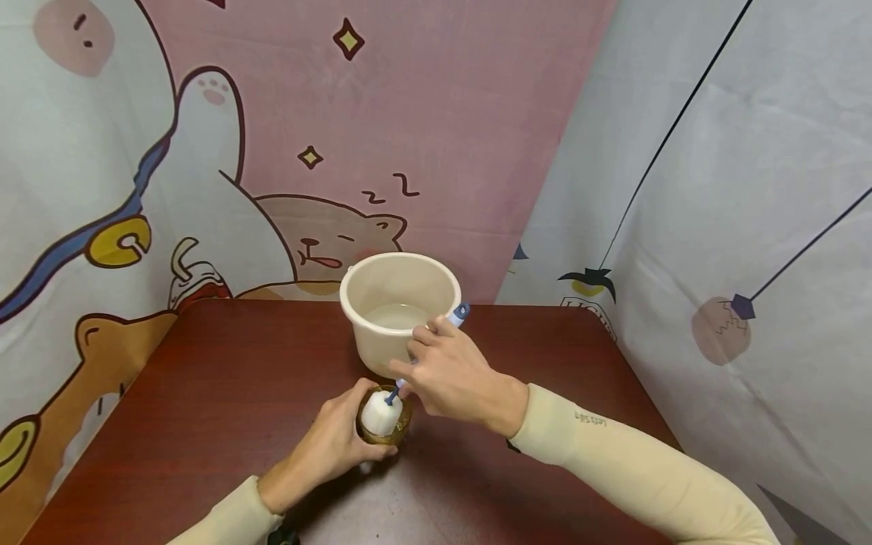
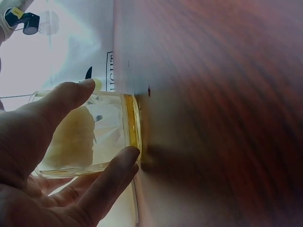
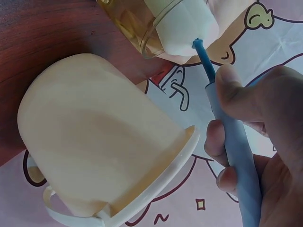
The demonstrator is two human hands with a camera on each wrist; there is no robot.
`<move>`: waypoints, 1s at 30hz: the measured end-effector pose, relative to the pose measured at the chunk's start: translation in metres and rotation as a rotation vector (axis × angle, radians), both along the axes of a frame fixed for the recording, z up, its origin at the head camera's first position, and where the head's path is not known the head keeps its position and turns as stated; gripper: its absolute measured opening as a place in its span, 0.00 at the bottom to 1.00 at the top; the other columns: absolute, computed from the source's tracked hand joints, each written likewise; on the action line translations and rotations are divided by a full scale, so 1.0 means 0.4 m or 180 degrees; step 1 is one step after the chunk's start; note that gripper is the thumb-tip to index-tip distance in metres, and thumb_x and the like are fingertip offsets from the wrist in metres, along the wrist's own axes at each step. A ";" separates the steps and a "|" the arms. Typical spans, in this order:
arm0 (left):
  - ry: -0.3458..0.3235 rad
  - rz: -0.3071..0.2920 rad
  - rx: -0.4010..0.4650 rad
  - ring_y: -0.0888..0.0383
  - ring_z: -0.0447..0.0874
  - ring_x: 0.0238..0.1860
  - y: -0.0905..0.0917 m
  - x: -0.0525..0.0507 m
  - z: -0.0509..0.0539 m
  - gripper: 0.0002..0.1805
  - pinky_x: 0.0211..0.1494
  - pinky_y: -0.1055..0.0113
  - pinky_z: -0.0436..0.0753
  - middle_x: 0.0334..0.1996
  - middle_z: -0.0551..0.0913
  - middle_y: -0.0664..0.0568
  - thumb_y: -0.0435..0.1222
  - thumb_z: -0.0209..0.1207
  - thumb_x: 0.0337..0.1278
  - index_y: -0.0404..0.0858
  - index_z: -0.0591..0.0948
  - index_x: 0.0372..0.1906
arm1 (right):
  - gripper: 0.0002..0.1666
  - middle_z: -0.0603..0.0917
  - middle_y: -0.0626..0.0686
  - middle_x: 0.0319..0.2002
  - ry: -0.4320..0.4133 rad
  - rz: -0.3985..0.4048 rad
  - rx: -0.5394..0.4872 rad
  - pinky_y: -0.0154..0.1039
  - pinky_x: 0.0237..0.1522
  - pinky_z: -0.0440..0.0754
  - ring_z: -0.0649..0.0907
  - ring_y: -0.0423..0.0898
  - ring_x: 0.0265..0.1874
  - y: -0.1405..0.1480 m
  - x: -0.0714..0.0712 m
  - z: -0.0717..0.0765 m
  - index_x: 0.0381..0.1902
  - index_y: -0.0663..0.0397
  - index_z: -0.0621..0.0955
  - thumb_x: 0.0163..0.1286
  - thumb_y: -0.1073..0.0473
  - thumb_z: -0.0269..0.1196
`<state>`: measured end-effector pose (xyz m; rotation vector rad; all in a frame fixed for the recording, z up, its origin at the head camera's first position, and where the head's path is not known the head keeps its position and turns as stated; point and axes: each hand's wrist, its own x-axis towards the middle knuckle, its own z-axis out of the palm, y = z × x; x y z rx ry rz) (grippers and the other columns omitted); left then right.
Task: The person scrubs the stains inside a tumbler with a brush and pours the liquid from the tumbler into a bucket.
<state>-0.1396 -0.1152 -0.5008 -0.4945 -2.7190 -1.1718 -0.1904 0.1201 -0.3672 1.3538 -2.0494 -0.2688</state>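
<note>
My left hand (image 1: pixel 327 437) grips an amber-tinted clear glass cup (image 2: pixel 109 135) around its sides, low over the table. In the left wrist view the thumb lies along one side, the fingers along the other. The white head (image 3: pixel 187 28) of a sponge brush sits partly inside the cup and sticks out past the rim. My right hand (image 1: pixel 455 371) holds the brush by its light-blue handle (image 3: pixel 236 146), the thumb near the dark blue neck. A cream plastic bucket (image 1: pixel 375 348) stands just behind the cup, with what looks like water at its bottom.
The dark red-brown wooden table (image 1: pixel 252 371) carries the bucket near its back edge. A printed cartoon curtain (image 1: pixel 463 113) hangs behind and along the sides. In the right wrist view, the bucket's handle (image 3: pixel 71 218) hangs by its rim.
</note>
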 end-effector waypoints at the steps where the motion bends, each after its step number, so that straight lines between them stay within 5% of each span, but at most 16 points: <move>1: -0.0004 0.0002 0.0003 0.60 0.93 0.47 0.000 0.000 0.000 0.46 0.49 0.65 0.91 0.50 0.93 0.56 0.42 0.97 0.38 0.51 0.81 0.64 | 0.20 0.86 0.46 0.29 0.0007 0.0002 -0.0006 0.47 0.61 0.79 0.83 0.48 0.40 -0.001 0.001 0.000 0.46 0.34 0.89 0.64 0.39 0.86; 15: 0.0027 -0.0011 0.0006 0.62 0.90 0.43 -0.004 0.002 0.005 0.45 0.45 0.66 0.89 0.46 0.92 0.57 0.42 0.97 0.37 0.51 0.81 0.62 | 0.10 0.88 0.47 0.32 0.0182 0.0022 0.0051 0.45 0.61 0.77 0.83 0.49 0.42 -0.011 0.009 -0.005 0.46 0.36 0.89 0.74 0.43 0.78; 22: 0.0092 0.0008 0.0010 0.62 0.90 0.43 -0.002 0.001 0.001 0.46 0.47 0.65 0.90 0.46 0.92 0.57 0.41 0.97 0.35 0.51 0.82 0.62 | 0.11 0.89 0.47 0.33 0.0409 0.0007 0.0125 0.44 0.63 0.77 0.85 0.49 0.44 -0.014 0.019 -0.009 0.43 0.36 0.89 0.67 0.60 0.74; 30: 0.0164 -0.0005 0.0003 0.64 0.90 0.42 -0.001 0.000 -0.006 0.46 0.47 0.65 0.90 0.45 0.92 0.58 0.40 0.97 0.35 0.51 0.82 0.63 | 0.07 0.91 0.45 0.34 0.0669 0.0038 0.0147 0.42 0.64 0.75 0.84 0.47 0.45 -0.020 0.028 -0.011 0.41 0.35 0.91 0.70 0.55 0.79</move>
